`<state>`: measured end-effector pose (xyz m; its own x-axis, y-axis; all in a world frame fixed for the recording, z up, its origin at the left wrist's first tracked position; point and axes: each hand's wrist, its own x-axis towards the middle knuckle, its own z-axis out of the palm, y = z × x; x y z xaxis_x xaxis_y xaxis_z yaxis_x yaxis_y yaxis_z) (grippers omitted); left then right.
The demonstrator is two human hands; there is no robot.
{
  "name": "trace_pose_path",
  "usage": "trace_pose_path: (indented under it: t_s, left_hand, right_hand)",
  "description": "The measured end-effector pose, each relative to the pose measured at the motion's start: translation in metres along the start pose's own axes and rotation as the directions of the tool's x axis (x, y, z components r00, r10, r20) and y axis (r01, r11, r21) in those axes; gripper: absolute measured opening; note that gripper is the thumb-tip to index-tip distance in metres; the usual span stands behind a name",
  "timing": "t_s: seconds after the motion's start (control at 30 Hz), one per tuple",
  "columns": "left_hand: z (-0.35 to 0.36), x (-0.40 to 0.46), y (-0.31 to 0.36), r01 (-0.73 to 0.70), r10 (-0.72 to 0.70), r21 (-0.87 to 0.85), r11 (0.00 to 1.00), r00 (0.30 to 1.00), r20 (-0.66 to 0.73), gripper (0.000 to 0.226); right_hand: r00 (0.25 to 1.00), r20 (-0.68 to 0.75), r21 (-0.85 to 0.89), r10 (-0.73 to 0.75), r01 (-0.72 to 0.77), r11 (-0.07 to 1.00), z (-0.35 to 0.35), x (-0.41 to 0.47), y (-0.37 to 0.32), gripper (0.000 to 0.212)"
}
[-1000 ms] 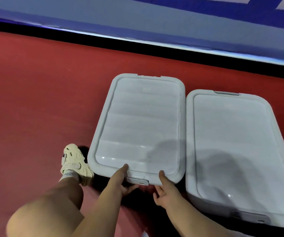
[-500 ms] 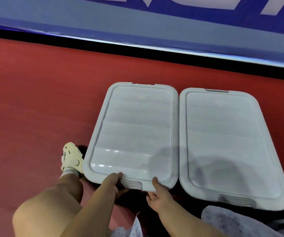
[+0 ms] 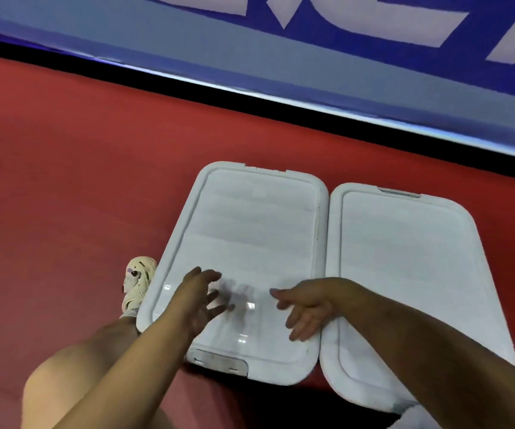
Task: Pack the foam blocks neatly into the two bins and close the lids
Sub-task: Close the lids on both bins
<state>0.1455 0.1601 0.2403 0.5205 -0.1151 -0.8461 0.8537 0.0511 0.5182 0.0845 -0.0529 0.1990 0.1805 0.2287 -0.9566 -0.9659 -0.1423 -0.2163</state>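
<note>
Two white plastic bins sit side by side on a red floor mat (image 3: 64,196), both with their lids on, as a person crouches over them. The left hand (image 3: 200,301) and right hand (image 3: 304,308) hover with fingers spread wide over the near end of the left bin's lid (image 3: 250,243), holding nothing; whether the fingertips touch the plastic cannot be told from the blur.

Half a second earlier both hands were at that lid's near edge, thumbs on top beside the front latch (image 3: 219,362). They have since let go and moved up over the lid's face. The latch now lies flat against the rim, which suggests the lid has been clipped down, though the far catch is too small to judge.

The right bin's lid (image 3: 405,267) lies flush beside it, the two rims just touching along their long sides. No foam blocks are visible anywhere; they are presumably inside, hidden under the opaque lids.

By this reading the task is at or near its end: packing done, both lids seated. The spread hands look set to press the left lid flat, a last check that it sits evenly. The risk is a corner left unseated, which only a firm push would reveal.

A cream sandal (image 3: 137,283) rests against the left bin's near corner, and a blue banner (image 3: 312,57) runs along the wall behind.
</note>
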Motion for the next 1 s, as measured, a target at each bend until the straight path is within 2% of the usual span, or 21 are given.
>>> trace_pose_path:
  t_s: [0.03, 0.07, 0.13, 0.17, 0.23, 0.3, 0.37, 0.4, 0.43, 0.5, 0.57, 0.63, 0.7, 0.8, 0.87, 0.9, 0.93, 1.0]
  left_hand:
    - [0.004, 0.005, 0.008, -0.052, 0.049, 0.078, 0.996, 0.998, 0.038, 0.041]
    - [0.011, 0.011, 0.016, -0.098, 0.086, 0.194, 0.976, 0.994, 0.07, 0.05]
    - [0.026, 0.029, 0.029, -0.216, 0.171, 0.473, 0.854, 0.976, 0.136, 0.056]
    - [0.035, 0.039, 0.036, -0.291, 0.237, 0.603, 0.742, 0.956, 0.17, 0.058]
    - [0.047, 0.063, 0.048, -0.408, 0.354, 0.81, 0.422, 0.896, 0.267, 0.063]
    - [0.053, 0.091, 0.057, -0.423, 0.381, 0.899, 0.111, 0.854, 0.355, 0.069]
    - [0.054, 0.116, 0.064, -0.336, 0.323, 0.935, -0.11, 0.878, 0.354, 0.075]
    - [0.053, 0.127, 0.066, -0.285, 0.297, 0.941, -0.181, 0.896, 0.329, 0.077]
    - [0.052, 0.138, 0.067, -0.253, 0.279, 0.942, -0.221, 0.909, 0.309, 0.08]
    - [0.049, 0.156, 0.061, -0.234, 0.239, 0.942, -0.24, 0.926, 0.291, 0.087]
    - [0.048, 0.171, 0.053, -0.205, 0.223, 0.941, -0.27, 0.937, 0.268, 0.096]
    - [0.05, 0.174, 0.049, -0.172, 0.241, 0.943, -0.284, 0.939, 0.244, 0.102]
    - [0.055, 0.174, 0.048, -0.163, 0.231, 0.945, -0.283, 0.945, 0.232, 0.102]
    - [0.058, 0.173, 0.05, -0.16, 0.206, 0.949, -0.273, 0.954, 0.22, 0.101]
    - [0.059, 0.174, 0.05, -0.148, 0.21, 0.947, -0.286, 0.954, 0.212, 0.102]
    - [0.06, 0.173, 0.051, -0.138, 0.218, 0.946, -0.294, 0.954, 0.207, 0.102]
    - [0.061, 0.173, 0.05, -0.129, 0.223, 0.944, -0.303, 0.954, 0.202, 0.102]
    - [0.063, 0.173, 0.049, -0.113, 0.231, 0.944, -0.31, 0.954, 0.191, 0.102]
  right_hand:
    - [0.982, -0.15, 0.009, -0.11, 0.113, 0.994, -0.019, -0.005, -0.021, 0.064]
    - [0.926, -0.319, -0.035, -0.202, 0.202, 0.979, -0.04, -0.009, -0.042, 0.059]
    - [0.725, -0.58, -0.326, -0.372, 0.211, 0.921, -0.079, -0.009, -0.086, 0.064]
    - [0.629, -0.646, -0.44, -0.433, 0.157, 0.884, -0.096, -0.005, -0.106, 0.07]
    - [0.54, -0.697, -0.513, -0.472, 0.085, 0.854, -0.122, 0.009, -0.139, 0.083]
    - [0.482, -0.705, -0.591, -0.521, 0.008, 0.807, -0.14, 0.029, -0.169, 0.092]
    - [0.465, -0.675, -0.671, -0.573, -0.063, 0.739, -0.153, 0.053, -0.195, 0.097]
    - [0.467, -0.66, -0.698, -0.588, -0.093, 0.71, -0.158, 0.062, -0.207, 0.099]
    - [0.477, -0.651, -0.715, -0.591, -0.123, 0.688, -0.164, 0.071, -0.218, 0.102]
    - [0.52, -0.629, -0.742, -0.578, -0.18, 0.646, -0.176, 0.081, -0.236, 0.111]
    - [0.626, -0.592, -0.752, -0.508, -0.201, 0.628, -0.194, 0.086, -0.255, 0.122]
    - [0.683, -0.563, -0.757, -0.466, -0.199, 0.623, -0.206, 0.083, -0.265, 0.126]
    - [0.707, -0.544, -0.724, -0.452, -0.123, 0.679, -0.219, 0.085, -0.272, 0.125]
    - [0.694, -0.541, -0.686, -0.474, -0.038, 0.727, -0.226, 0.096, -0.27, 0.123]
    - [0.646, -0.551, -0.673, -0.529, 0.03, 0.739, -0.225, 0.098, -0.266, 0.116]
    - [0.595, -0.549, -0.694, -0.586, 0.065, 0.717, -0.222, 0.099, -0.262, 0.111]
    - [0.528, -0.539, -0.737, -0.657, 0.083, 0.671, -0.218, 0.101, -0.256, 0.101]
    - [0.342, -0.513, -0.823, -0.788, 0.065, 0.564, -0.206, 0.108, -0.239, 0.076]
